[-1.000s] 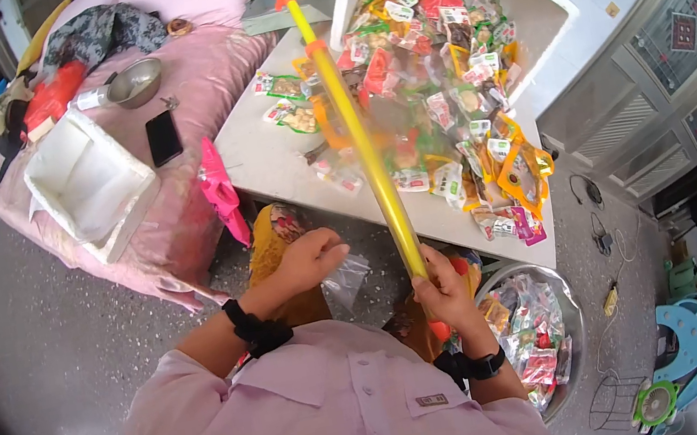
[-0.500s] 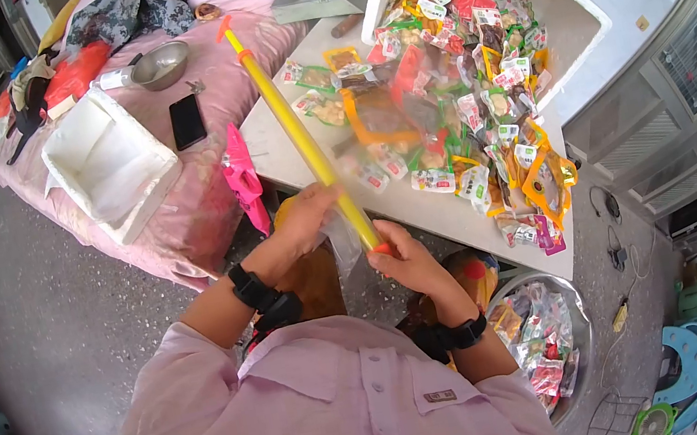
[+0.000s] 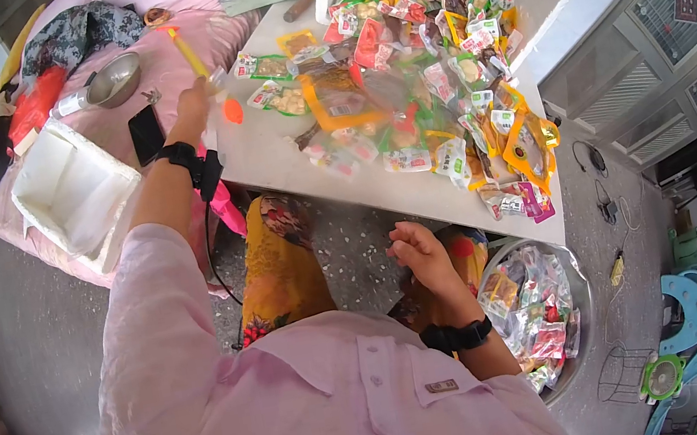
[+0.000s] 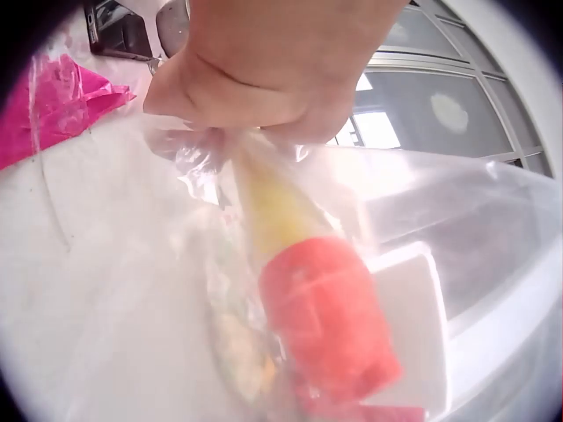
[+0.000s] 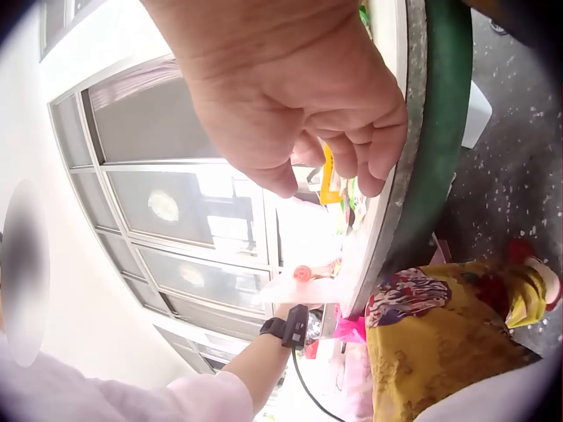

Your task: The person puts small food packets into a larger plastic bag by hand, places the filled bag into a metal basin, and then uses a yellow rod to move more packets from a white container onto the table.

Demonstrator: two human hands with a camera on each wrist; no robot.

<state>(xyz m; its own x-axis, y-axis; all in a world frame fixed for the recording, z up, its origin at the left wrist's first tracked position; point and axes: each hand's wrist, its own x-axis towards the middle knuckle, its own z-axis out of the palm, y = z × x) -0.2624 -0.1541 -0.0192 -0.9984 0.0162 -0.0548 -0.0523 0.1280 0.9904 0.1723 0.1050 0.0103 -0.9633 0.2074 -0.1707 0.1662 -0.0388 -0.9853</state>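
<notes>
My left hand (image 3: 193, 103) reaches out over the table's left corner and grips a yellow hand pump (image 3: 192, 55) around its barrel. The pump's orange T-shaped handle points away toward the bed, and its orange end cap (image 3: 233, 110) faces back toward me. In the left wrist view the same hand also pinches a clear plastic bag (image 4: 457, 207), whose film spreads around the red-looking cap. My right hand (image 3: 418, 252) hovers before my lap near the table's front edge, fingers loosely curled, holding nothing. On the table (image 3: 263, 153) many colourful snack packets (image 3: 477, 46) lie heaped.
A white foam box (image 3: 553, 0) lies tipped at the table's back, packets spilling from it. At my right stands a metal basin (image 3: 581, 288) full of packets. Left, the pink bed (image 3: 183, 46) bears a foam tray (image 3: 35, 184), a phone (image 3: 146, 134) and a metal bowl (image 3: 115, 80).
Both hands were on the pump half a second ago. The right has since let go, and the left has carried it away to the far left, over the table's corner toward the bed.
</notes>
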